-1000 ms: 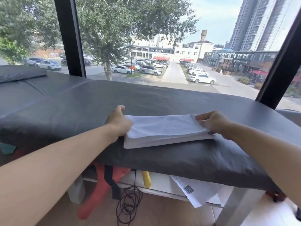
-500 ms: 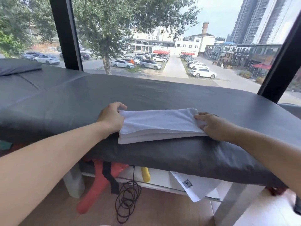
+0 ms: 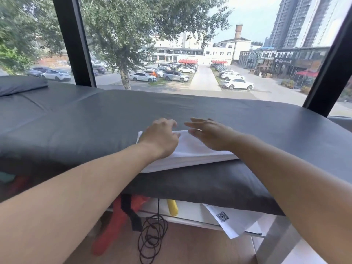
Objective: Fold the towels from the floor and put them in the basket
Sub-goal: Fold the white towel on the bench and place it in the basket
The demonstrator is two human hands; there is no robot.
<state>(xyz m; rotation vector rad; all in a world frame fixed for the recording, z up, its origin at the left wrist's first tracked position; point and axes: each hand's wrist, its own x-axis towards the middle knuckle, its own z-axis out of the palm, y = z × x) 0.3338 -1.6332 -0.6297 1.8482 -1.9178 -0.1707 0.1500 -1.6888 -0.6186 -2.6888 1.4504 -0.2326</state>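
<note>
A white folded towel [image 3: 190, 157] lies near the front edge of the dark grey padded table [image 3: 228, 121]. My left hand [image 3: 162, 138] rests on top of the towel's left part, fingers loosely bent over its far edge. My right hand [image 3: 207, 134] lies flat over the towel's right part, fingers stretched toward the left hand. The two hands are almost touching above the towel's middle. Much of the towel is hidden under my hands and forearms. No basket is in view.
A dark pillow [image 3: 21, 84] lies at the table's far left. Under the table are a red-orange item [image 3: 114, 225], a yellow object [image 3: 172, 207], a coiled black cable [image 3: 150, 239] and a paper with a QR code [image 3: 228, 220]. A large window with black frames stands behind.
Both hands left the towel's two ends and came together over its top middle. The towel now looks shorter, its right end brought leftward.
</note>
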